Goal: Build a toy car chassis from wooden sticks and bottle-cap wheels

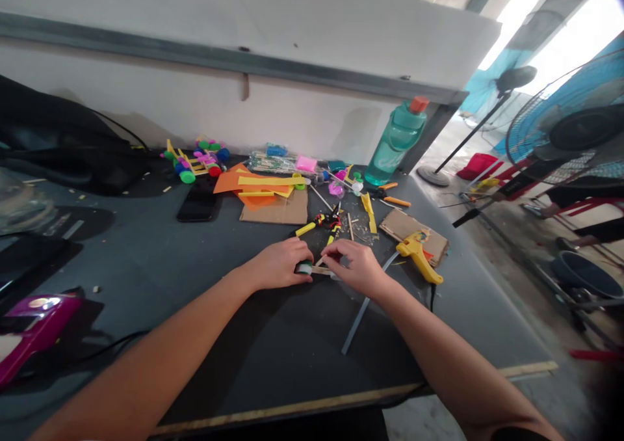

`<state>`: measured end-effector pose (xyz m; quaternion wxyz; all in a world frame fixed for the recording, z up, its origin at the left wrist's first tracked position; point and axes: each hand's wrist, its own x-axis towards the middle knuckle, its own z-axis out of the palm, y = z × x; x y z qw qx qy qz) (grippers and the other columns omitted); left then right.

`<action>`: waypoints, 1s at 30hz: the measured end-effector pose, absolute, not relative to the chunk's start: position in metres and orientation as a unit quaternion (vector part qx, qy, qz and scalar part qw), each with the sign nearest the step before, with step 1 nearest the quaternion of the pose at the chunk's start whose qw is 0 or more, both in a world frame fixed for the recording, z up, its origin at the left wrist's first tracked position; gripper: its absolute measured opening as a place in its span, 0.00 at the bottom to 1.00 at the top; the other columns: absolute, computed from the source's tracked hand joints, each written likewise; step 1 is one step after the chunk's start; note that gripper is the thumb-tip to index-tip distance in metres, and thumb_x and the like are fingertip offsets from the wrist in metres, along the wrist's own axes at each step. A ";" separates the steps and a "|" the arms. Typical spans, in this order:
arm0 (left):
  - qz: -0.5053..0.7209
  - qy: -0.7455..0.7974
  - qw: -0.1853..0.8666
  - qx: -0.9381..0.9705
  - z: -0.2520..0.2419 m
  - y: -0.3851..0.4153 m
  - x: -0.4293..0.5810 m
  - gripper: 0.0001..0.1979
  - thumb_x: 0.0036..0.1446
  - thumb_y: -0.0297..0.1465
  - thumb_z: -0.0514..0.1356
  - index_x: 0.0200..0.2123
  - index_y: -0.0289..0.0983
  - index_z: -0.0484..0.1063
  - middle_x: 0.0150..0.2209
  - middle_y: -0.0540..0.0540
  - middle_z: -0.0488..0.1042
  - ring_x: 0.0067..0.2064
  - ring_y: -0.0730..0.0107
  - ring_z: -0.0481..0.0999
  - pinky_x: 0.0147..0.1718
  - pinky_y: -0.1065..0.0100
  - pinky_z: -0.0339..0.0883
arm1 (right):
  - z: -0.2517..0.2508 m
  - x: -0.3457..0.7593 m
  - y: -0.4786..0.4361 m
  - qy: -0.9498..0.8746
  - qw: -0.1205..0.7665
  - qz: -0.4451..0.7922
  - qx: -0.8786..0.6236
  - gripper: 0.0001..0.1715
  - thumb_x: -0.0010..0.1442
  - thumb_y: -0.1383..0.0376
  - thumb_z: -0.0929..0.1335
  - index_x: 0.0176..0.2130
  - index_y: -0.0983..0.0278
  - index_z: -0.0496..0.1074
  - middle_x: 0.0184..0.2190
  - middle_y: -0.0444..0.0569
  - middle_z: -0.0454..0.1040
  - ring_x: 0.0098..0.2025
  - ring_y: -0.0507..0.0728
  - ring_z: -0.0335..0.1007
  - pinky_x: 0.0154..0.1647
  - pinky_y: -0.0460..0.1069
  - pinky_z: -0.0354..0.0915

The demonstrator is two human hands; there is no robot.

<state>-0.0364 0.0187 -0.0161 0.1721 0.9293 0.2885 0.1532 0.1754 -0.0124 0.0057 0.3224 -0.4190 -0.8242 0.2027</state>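
Note:
My left hand (283,264) is closed around a small round cap (305,268), green at the rim with a white face. From the cap a thin wooden stick (320,270) runs toward my right hand (355,265), whose fingers pinch a short piece of wooden stick (320,261). Both hands rest low over the dark table, close together. Just beyond them lie yellow-and-black pliers (312,224). To the right is a yellow glue gun (420,257) on a piece of cardboard (394,223), with a translucent glue stick (358,320) reaching toward the table's front.
At the back stand a teal water bottle (396,143) and small colourful wheeled models (197,158). Orange sheets (229,182), a cardboard piece (280,210) and a black phone (197,203) lie nearer. Orange-handled pliers (397,201) are by the bottle. A magenta device (46,324) sits left.

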 end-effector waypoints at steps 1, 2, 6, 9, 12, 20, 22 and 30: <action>0.150 0.288 0.164 0.931 -0.016 0.018 -0.036 0.15 0.52 0.42 0.61 0.38 0.38 0.71 0.35 0.46 0.70 0.41 0.62 0.69 0.39 0.65 0.62 | 0.006 0.176 -0.012 -0.831 0.316 0.196 -0.413 0.06 0.59 0.66 0.64 0.34 0.61 0.72 0.31 0.47 0.75 0.32 0.53 0.69 0.34 0.47 0.64; 0.148 0.287 0.156 0.934 -0.015 0.018 -0.035 0.15 0.53 0.42 0.61 0.38 0.37 0.71 0.35 0.46 0.70 0.41 0.62 0.69 0.40 0.64 0.62 | 0.006 0.176 -0.012 -0.838 0.310 0.190 -0.407 0.06 0.59 0.66 0.64 0.35 0.61 0.72 0.31 0.47 0.74 0.32 0.53 0.69 0.35 0.47 0.64; 0.149 0.279 0.134 0.939 -0.013 0.016 -0.034 0.15 0.53 0.43 0.60 0.37 0.37 0.72 0.35 0.45 0.70 0.40 0.62 0.69 0.40 0.64 0.62 | 0.007 0.175 -0.010 -0.856 0.295 0.167 -0.390 0.06 0.59 0.65 0.65 0.34 0.61 0.72 0.28 0.47 0.73 0.32 0.54 0.68 0.37 0.49 0.63; 0.153 0.278 0.132 0.939 -0.013 0.016 -0.034 0.15 0.54 0.43 0.59 0.38 0.37 0.72 0.35 0.45 0.70 0.39 0.63 0.69 0.40 0.65 0.63 | 0.006 0.175 -0.011 -0.861 0.298 0.161 -0.380 0.06 0.60 0.65 0.65 0.34 0.61 0.72 0.28 0.47 0.73 0.31 0.54 0.68 0.37 0.49 0.62; 0.154 0.278 0.134 0.939 -0.014 0.015 -0.034 0.15 0.54 0.42 0.60 0.38 0.37 0.72 0.35 0.45 0.70 0.39 0.63 0.69 0.39 0.65 0.63 | 0.005 0.175 -0.011 -0.861 0.302 0.163 -0.374 0.07 0.60 0.64 0.65 0.35 0.61 0.73 0.28 0.47 0.73 0.31 0.54 0.68 0.37 0.49 0.63; 0.142 0.281 0.117 0.942 -0.015 0.014 -0.033 0.15 0.54 0.43 0.59 0.37 0.36 0.71 0.35 0.45 0.70 0.40 0.62 0.69 0.40 0.65 0.62 | -0.001 0.172 -0.013 -0.859 0.299 0.166 -0.381 0.07 0.60 0.63 0.65 0.36 0.61 0.73 0.31 0.47 0.76 0.34 0.55 0.71 0.39 0.49 0.63; 0.140 0.283 0.115 0.942 -0.015 0.014 -0.032 0.16 0.54 0.43 0.59 0.37 0.36 0.71 0.35 0.45 0.70 0.40 0.63 0.69 0.40 0.65 0.62 | -0.002 0.172 -0.013 -0.856 0.301 0.167 -0.387 0.06 0.60 0.63 0.66 0.36 0.60 0.73 0.31 0.47 0.77 0.34 0.55 0.71 0.38 0.48 0.63; 0.140 0.289 0.113 0.940 -0.015 0.013 -0.031 0.15 0.55 0.43 0.59 0.37 0.36 0.71 0.35 0.46 0.70 0.40 0.63 0.69 0.39 0.65 0.63 | -0.001 0.172 -0.013 -0.858 0.300 0.163 -0.383 0.06 0.60 0.63 0.65 0.36 0.61 0.73 0.31 0.47 0.76 0.34 0.55 0.71 0.38 0.48 0.63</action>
